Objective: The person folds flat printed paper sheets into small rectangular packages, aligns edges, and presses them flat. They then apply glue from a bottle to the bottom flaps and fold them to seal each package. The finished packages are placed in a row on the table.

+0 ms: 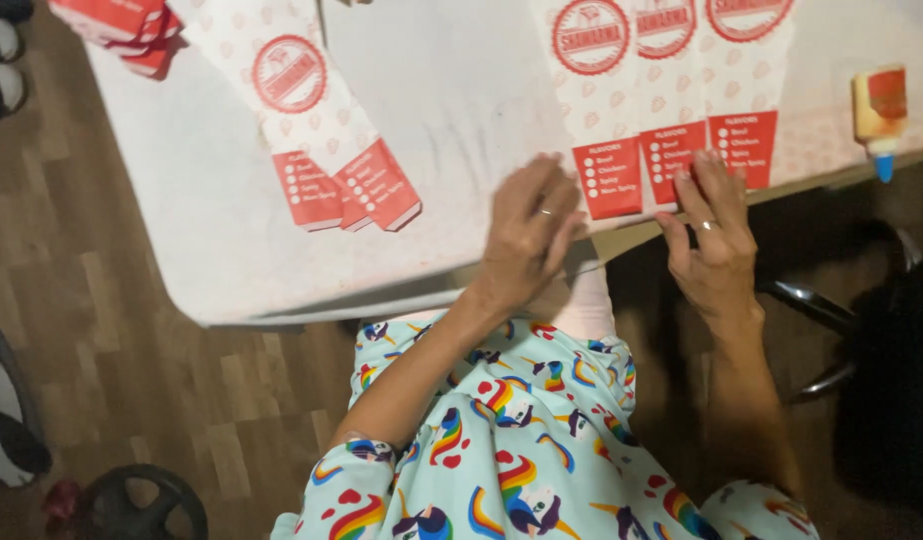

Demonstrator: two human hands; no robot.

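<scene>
Both hands flat on paper sheet

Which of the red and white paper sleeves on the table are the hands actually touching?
The flat sheet of sleeves at the table's near edge: the left hand and right hand press its red panels. The folded sleeve further left lies untouched.

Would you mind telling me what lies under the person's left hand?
The left hand rests flat on the white table, beside a red-and-white paper sleeve. Anything beneath its palm is hidden.
</scene>
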